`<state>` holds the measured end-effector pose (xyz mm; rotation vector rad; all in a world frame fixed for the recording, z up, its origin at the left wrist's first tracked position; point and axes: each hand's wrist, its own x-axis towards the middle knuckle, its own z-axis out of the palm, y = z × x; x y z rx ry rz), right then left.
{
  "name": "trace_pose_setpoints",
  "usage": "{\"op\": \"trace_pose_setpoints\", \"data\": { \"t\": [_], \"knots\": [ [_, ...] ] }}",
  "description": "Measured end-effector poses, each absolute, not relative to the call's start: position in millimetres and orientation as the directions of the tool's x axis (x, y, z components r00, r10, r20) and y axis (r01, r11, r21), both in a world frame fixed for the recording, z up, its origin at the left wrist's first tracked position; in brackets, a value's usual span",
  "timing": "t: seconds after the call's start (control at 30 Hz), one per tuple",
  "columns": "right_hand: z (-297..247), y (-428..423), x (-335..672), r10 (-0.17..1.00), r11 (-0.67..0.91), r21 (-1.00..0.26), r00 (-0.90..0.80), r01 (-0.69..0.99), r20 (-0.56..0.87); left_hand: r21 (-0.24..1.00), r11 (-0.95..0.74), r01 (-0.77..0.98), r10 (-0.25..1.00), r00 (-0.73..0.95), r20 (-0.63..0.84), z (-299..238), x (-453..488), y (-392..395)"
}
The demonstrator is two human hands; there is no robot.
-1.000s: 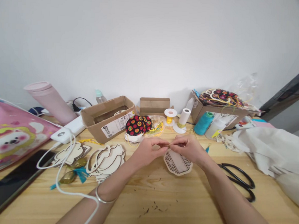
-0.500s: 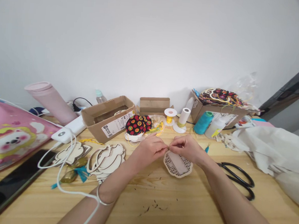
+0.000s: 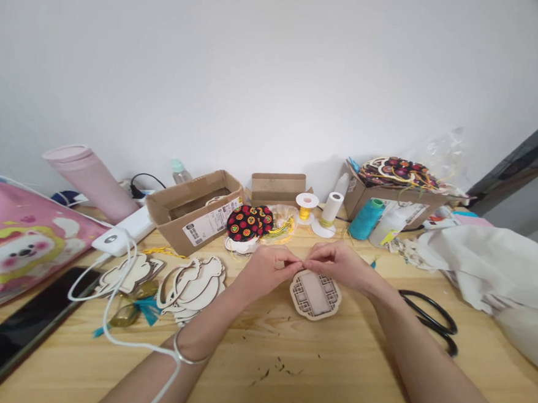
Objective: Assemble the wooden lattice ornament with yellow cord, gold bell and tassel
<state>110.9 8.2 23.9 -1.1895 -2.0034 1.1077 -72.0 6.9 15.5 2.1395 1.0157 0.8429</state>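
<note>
Wooden plaque [image 3: 315, 295] lies flat, lengthwise toward wall [image 3: 278, 73].

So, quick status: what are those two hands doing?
Left hand and right hand pinched fingertip to fingertip, item too small to tell. Wooden plaque flat, close by. Scissors apart, rightward.

A pale wooden plaque [image 3: 314, 295] with a lattice border lies flat on the tabletop [image 3: 331, 365].

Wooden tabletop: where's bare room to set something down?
Bare: the near strip below the pale fretwork wooden plaque, bar a few scraps; also between the black scissors and the front edge. Crowded: back row of cardboard boxes and thread spools; left, wooden cutouts, white cable.
</note>
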Motion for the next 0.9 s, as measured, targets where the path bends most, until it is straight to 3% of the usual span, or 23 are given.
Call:
{"op": "trace_pose_setpoints", "data": {
  "t": [0.17, 0.3, 0.47, 0.7, 0.83, 0.9],
  "knots": [
    [28, 4, 109, 0.813, 0.550, -0.623, -0.526, 0.556, 0.249, 0.794, -0.460, 0.398, 0.855, 0.439, 0.276, 12, -70, 8],
    [27, 3, 107, 0.819, 0.568, -0.538, -0.498, 0.623, 0.287, 0.935, -0.269, 0.230, 0.902, 0.402, 0.160, 7, -66, 9],
    [26, 7, 113, 0.861, 0.508, -0.612, -0.389, 0.607, 0.329, 0.999, 0.015, 0.031, 0.924, 0.383, -0.026, 5, -63, 6],
    [26, 6, 119, 0.876, 0.459, -0.701, -0.411, 0.546, 0.253, 0.990, 0.122, -0.072, 0.916, 0.392, -0.085, 7, -65, 6],
    [39, -9, 146, 0.912, 0.342, -0.885, -0.337, 0.316, 0.232, 0.980, 0.190, -0.066, 0.901, 0.408, -0.147, 8, -66, 7],
    [55, -20, 158, 0.917, 0.348, -0.930, -0.247, 0.118, 0.312, 0.973, 0.225, -0.060, 0.888, 0.424, -0.179, 8, -66, 7]
  ]
}}
